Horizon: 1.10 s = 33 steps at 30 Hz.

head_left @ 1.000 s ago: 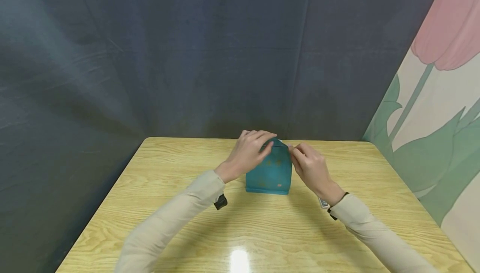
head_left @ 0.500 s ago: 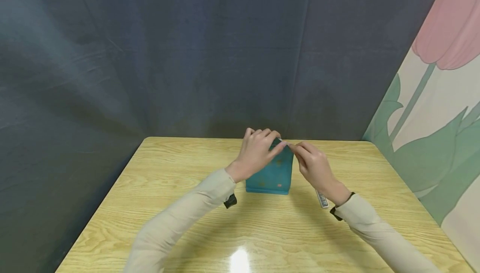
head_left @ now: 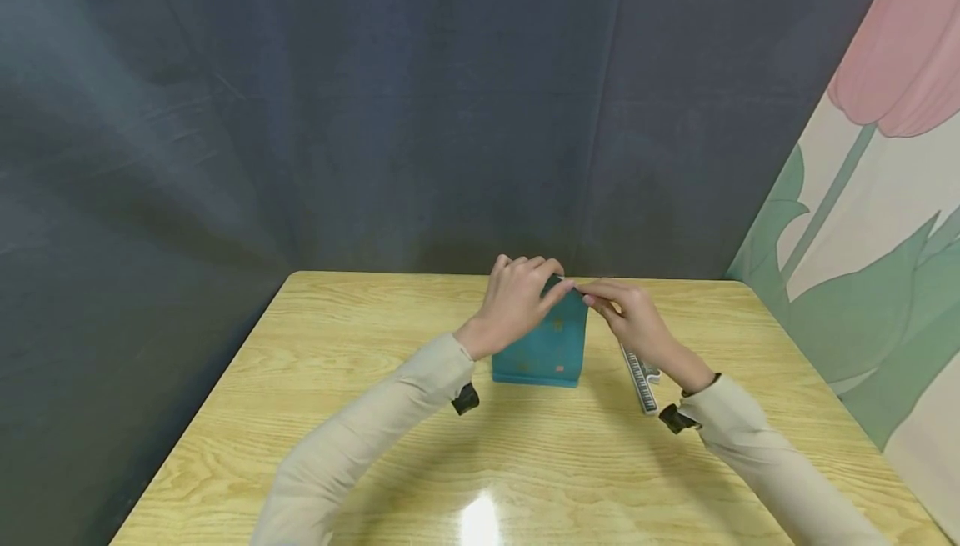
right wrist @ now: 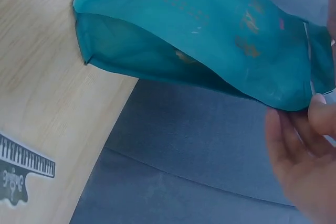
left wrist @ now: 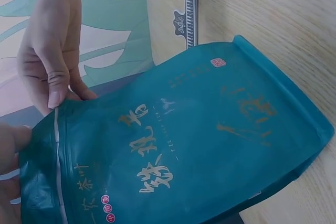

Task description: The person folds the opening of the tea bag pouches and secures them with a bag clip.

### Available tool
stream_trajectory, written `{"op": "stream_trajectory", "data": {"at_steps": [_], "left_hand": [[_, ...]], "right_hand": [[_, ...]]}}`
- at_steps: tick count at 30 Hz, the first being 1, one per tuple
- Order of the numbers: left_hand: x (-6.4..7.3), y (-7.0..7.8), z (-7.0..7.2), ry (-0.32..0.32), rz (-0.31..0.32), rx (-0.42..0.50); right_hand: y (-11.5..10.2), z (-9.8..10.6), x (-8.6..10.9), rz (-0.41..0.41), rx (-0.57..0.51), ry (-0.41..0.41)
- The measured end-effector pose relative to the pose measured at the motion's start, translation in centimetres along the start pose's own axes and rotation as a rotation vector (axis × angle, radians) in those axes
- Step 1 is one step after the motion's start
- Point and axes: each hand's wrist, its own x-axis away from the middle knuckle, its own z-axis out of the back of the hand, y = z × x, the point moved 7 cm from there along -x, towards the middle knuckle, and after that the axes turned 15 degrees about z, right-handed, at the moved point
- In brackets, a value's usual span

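Pale wood, the table (head_left: 360, 346) bears the teal bag (head_left: 543, 354) upright near twelve o'clock, its bulging sides suggesting a filling that stays hidden. The left hand (head_left: 516, 300) grips its top between thumb and fingers at eleven o'clock, the right hand (head_left: 636, 323) pinching the corner at one, seemingly to hold the top flat; a piano-key strip (head_left: 639, 383) lies at the bag's four o'clock.

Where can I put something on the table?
Bare table lies left of the left sleeve, between the sleeves, and right of the right sleeve. It's crowded around the teal bag, gripped by left hand and right hand, and the piano-patterned strip right of it.
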Motion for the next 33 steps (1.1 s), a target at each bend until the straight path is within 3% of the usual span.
{"op": "stream_trajectory", "data": {"at_steps": [3,10,19,33], "left_hand": [[-0.03,0.0,0.06,-0.011,-0.005,0.011],[0.16,-0.1,-0.02,-0.015,-0.044,0.015],[0.21,-0.16,-0.02,-0.034,-0.088,0.079],[0.27,-0.42,0.21,-0.042,-0.103,0.086]], "right_hand": [[0.03,-0.01,-0.04,0.004,-0.01,-0.016],[-0.59,0.06,-0.34,0.122,0.021,-0.028],[-0.6,0.16,-0.18,0.156,0.016,-0.034],[-0.84,-0.63,-0.19,0.209,0.062,0.021]]}}
